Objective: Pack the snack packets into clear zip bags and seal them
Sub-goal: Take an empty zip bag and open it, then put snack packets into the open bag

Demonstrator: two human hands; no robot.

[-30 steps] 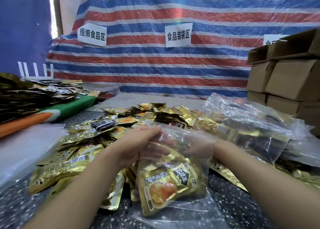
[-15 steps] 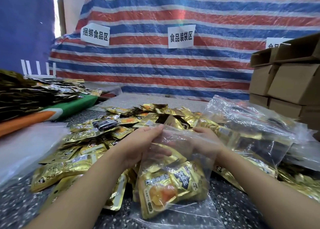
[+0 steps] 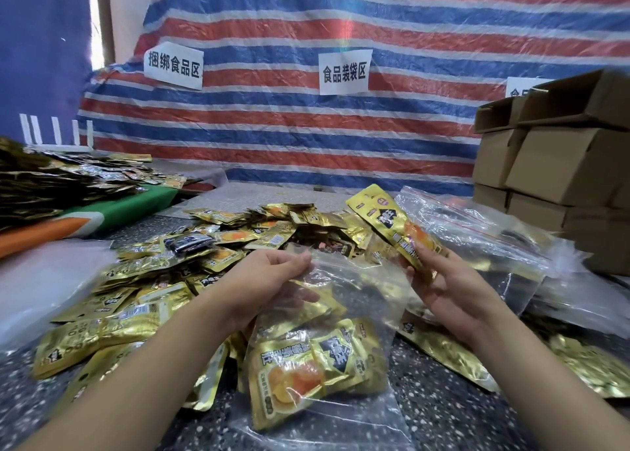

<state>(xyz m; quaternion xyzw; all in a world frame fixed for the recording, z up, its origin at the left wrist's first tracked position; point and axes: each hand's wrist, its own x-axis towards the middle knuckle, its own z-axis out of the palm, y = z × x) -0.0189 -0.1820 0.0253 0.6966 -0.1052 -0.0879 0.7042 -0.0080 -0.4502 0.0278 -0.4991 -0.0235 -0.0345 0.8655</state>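
A clear zip bag (image 3: 351, 280) stands open in front of me with several gold snack packets (image 3: 306, 372) inside its lower half. My left hand (image 3: 269, 280) pinches the bag's near-left rim and holds the mouth open. My right hand (image 3: 443, 287) grips one gold snack packet (image 3: 392, 225) by its lower end, raised and tilted just above and to the right of the bag's mouth. A heap of loose gold packets (image 3: 143, 287) covers the speckled table to the left and behind the bag.
Filled clear zip bags (image 3: 484, 246) lie at the right. Stacked cardboard boxes (image 3: 559, 164) stand at the far right. A pile of dark packets (image 3: 51, 181) rests on green and orange cloth at the left. A striped tarp (image 3: 306, 136) hangs behind.
My right hand left the bag's rim, took a gold packet from the heap and lifted it above the bag's mouth. My left hand kept its hold on the rim.
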